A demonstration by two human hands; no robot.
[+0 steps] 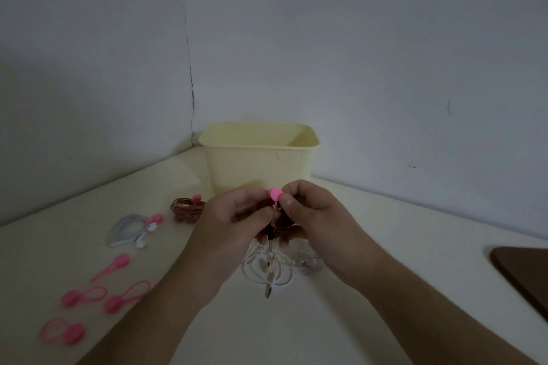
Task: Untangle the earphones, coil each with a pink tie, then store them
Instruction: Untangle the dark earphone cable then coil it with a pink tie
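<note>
Both hands meet above the counter [326, 320], in front of the yellow bin [258, 163] at its far corner. The left hand [234, 216] and right hand [311, 210] pinch a pink tie [275, 194] around a dark coiled earphone [277, 227]. Each grip is narrow. Tangled white earphones [275, 270] lie beneath; spare ties [89, 293] lie toward the left edge.

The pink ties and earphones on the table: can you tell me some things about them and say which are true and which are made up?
1. Four spare pink ties lie on the table. True.
2. The yellow tub lies tipped over. False: it stands upright.
3. Both hands, left hand and right hand, hold one pink tie. True.
4. The white earphones have no tie. False: a pink one wraps them.
5. The brown earphones sit in the tub. False: beside it.
</note>
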